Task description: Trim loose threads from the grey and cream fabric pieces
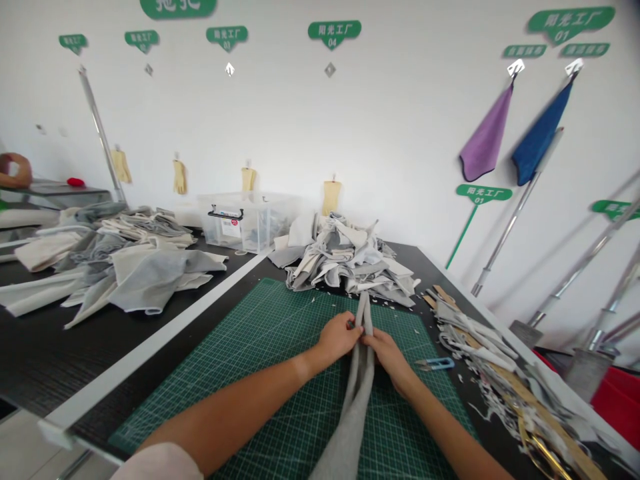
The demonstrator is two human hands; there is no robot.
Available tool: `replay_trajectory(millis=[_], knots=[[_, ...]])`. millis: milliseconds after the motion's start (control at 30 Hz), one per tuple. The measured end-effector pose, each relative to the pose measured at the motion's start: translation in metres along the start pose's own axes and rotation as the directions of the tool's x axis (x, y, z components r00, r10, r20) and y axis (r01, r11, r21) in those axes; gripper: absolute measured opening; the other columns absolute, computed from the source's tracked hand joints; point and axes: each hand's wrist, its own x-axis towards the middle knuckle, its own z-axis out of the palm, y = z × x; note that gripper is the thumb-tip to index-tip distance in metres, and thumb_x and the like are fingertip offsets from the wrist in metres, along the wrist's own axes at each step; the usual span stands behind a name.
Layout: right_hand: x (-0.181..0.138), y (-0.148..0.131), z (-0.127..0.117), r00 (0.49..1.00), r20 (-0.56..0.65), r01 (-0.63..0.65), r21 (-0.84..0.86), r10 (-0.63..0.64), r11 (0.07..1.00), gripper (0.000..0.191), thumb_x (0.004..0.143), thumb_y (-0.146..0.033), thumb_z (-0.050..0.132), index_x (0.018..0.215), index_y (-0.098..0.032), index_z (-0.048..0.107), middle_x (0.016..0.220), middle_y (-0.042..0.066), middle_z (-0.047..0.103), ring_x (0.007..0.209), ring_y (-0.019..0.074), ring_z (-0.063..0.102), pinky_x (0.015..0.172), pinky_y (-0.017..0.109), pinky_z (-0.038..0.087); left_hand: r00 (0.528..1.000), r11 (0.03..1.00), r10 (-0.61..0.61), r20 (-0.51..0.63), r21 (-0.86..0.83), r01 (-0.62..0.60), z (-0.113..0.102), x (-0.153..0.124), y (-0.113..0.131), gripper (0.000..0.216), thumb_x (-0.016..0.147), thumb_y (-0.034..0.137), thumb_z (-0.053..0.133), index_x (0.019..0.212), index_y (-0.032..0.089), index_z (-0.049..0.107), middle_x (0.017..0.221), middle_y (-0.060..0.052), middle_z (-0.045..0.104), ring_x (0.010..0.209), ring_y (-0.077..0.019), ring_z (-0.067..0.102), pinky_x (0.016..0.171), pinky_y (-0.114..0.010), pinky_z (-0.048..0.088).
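Step in hand looks like edge handling: left hand [341,335] and right hand [387,357], close together, each pinch one side of a long, folded light-grey cloth [345,433] over the green gridded cutting mat [200,387]; next move likely calls for even grip.

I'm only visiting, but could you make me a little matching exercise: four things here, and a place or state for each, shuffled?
Things:
1. Grey fabric
2. Blue-handled snips
3. Purple cloth
4. Clear plastic box

Places or states:
A. Hanging from a wall hook
B. Bearing a white label
C. Held by the left hand and right hand
D. Lying at the right edge of the green mat

Right pairs: 1-C, 2-D, 3-A, 4-B
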Motion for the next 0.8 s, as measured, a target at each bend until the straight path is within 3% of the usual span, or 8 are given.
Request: replay_trajectory(millis=[67,167,233,433,533,667,800], knots=[[0.004,0.006,-0.004,0.997,-0.075,0.007,-0.119,-0.016,0.993,0.029,0.077,-0.04,0.057,0.098,-0.02,0.062,0.071,-0.001,0.067,0.059,0.0171,0.062,0.051,0.024,0.043,0.999,0.996,0.026,-0.031,0.081,-0.024,-0.002,0.0,-0.001,0.018,0.088,0.034,0.053,0.093,0.019,0.063,0.09,-0.004,0.069,0.079,-0.0162,0.063,0.071,-0.024,0.046],[0.009,0.01,-0.011,0.973,-0.22,-0.01,-0.323,-0.065,0.946,0.03,0.077,-0.041,0.06,0.101,-0.023,0.059,0.07,-0.004,0.065,0.053,0.0146,0.059,0.049,0.023,0.041,0.999,0.982,0.045,0.013,0.181,-0.047,-0.004,0.0,-0.003,0.015,0.086,0.03,0.053,0.088,0.019,0.063,0.088,-0.004,0.069,0.08,-0.0181,0.064,0.071,-0.025,0.046],[0.008,0.009,-0.013,0.969,-0.228,-0.006,-0.394,-0.091,0.919,0.027,0.079,-0.04,0.058,0.1,-0.024,0.06,0.069,-0.004,0.065,0.051,0.014,0.058,0.05,0.023,0.04,0.998,0.978,0.048,0.044,0.199,-0.056,-0.004,0.001,-0.005,0.014,0.084,0.029,0.054,0.089,0.019,0.063,0.087,-0.005,0.069,0.078,-0.0189,0.064,0.07,-0.026,0.046],[0.001,0.0,-0.005,0.972,-0.065,0.181,-0.398,-0.224,0.899,0.018,0.083,-0.03,0.049,0.088,-0.023,0.064,0.073,-0.002,0.068,0.067,0.0161,0.062,0.06,0.023,0.04,0.996,0.981,0.016,-0.087,0.194,0.001,-0.007,0.006,-0.008,0.019,0.085,0.022,0.05,0.103,0.018,0.056,0.091,-0.008,0.068,0.078,-0.0203,0.064,0.07,-0.028,0.046],[0.003,0.002,-0.002,0.97,-0.122,0.13,-0.463,-0.208,0.877,0.016,0.083,-0.031,0.049,0.079,-0.023,0.062,0.069,-0.003,0.066,0.065,0.0159,0.06,0.06,0.024,0.038,0.995,0.985,0.041,-0.095,0.168,-0.025,-0.008,0.008,-0.01,0.013,0.087,0.021,0.047,0.097,0.019,0.055,0.09,-0.006,0.067,0.079,-0.0187,0.063,0.071,-0.026,0.045],[0.007,0.007,-0.008,0.956,-0.241,0.026,-0.505,-0.17,0.863,0.021,0.083,-0.045,0.056,0.081,-0.024,0.062,0.072,-0.003,0.067,0.068,0.0176,0.062,0.06,0.024,0.037,0.992,0.987,0.122,-0.003,0.11,-0.121,-0.007,0.009,-0.011,0.01,0.088,0.024,0.048,0.087,0.018,0.056,0.086,-0.003,0.065,0.075,-0.016,0.059,0.066,-0.023,0.044],[0.004,0.002,-0.015,0.938,-0.282,0.023,-0.526,-0.2,0.85,0.025,0.083,-0.049,0.057,0.087,-0.026,0.063,0.073,-0.001,0.068,0.069,0.0197,0.063,0.06,0.025,0.037,0.998,0.998,0.051,0.037,0.041,-0.053,-0.004,0.011,-0.01,0.013,0.089,0.025,0.048,0.091,0.017,0.058,0.086,-0.004,0.066,0.071,-0.0149,0.059,0.061,-0.022,0.044]])
